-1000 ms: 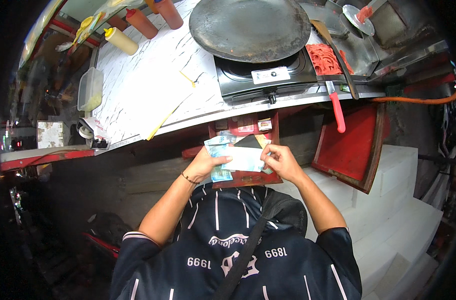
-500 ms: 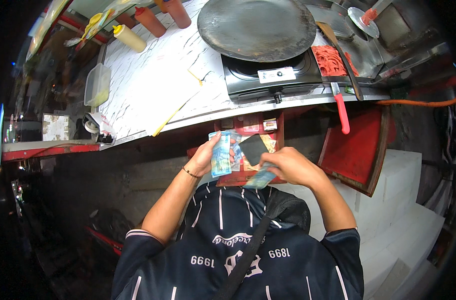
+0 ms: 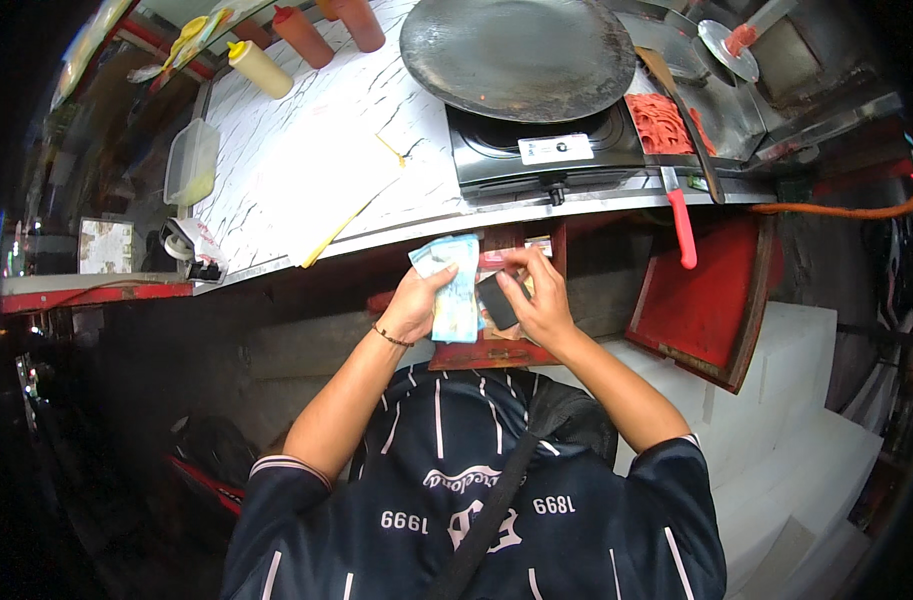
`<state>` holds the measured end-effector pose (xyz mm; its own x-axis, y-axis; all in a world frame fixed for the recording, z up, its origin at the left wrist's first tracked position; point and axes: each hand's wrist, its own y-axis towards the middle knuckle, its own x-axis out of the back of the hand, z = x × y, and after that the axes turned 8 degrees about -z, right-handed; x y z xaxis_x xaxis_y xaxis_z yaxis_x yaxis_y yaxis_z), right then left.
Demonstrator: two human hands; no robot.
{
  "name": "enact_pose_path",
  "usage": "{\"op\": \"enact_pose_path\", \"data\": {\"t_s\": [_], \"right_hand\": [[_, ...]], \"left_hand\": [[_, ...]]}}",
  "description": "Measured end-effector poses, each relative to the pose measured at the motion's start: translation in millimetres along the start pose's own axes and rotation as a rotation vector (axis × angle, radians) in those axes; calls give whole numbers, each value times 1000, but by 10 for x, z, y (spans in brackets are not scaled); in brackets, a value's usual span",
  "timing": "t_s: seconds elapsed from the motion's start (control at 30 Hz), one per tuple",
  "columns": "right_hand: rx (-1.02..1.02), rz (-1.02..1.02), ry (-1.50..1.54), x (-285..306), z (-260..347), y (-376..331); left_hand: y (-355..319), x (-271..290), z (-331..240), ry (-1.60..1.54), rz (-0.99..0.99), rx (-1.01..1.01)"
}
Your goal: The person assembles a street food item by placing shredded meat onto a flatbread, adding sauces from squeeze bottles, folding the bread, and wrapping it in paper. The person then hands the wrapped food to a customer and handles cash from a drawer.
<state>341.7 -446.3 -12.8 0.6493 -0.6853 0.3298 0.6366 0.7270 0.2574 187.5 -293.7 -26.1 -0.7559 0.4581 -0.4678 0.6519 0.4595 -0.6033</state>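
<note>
Blue banknotes are pinched in the person's left hand, thumb on top, above the left part of a small open red drawer. The right hand is just to the right of the notes and apart from them, its fingers curled and its thumb near the forefinger; whether anything is between them cannot be told. A dark flat rectangular object lies in the drawer between the hands, partly hidden by the right hand, which also covers much of the drawer's right side. Beyond the drawer runs a white marble-patterned counter carrying a black stove with a large round griddle. Right of the stove, a red-handled knife juts over the counter edge, near red food strips. Squeeze bottles stand far left.
</note>
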Motion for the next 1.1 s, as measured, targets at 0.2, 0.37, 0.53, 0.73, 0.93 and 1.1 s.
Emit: {"op": "enact_pose_path", "data": {"t_s": [0.2, 0.37, 0.53, 0.73, 0.93, 1.1], "right_hand": [[563, 298, -281, 15, -73, -160], [783, 183, -377, -97, -132, -141], [887, 197, -323, -135, -128, -140], [1013, 293, -191, -183, -135, -202], [730, 378, -356, -39, -618, -178], [315, 450, -767, -343, -831, 193]], "left_hand": [[58, 20, -96, -295, -6, 102], [123, 24, -58, -354, 54, 102], [149, 16, -9, -377, 54, 93], [-39, 181, 71, -400, -38, 13], [-176, 430, -151, -97, -87, -50], [-410, 252, -111, -98, -82, -53]]}}
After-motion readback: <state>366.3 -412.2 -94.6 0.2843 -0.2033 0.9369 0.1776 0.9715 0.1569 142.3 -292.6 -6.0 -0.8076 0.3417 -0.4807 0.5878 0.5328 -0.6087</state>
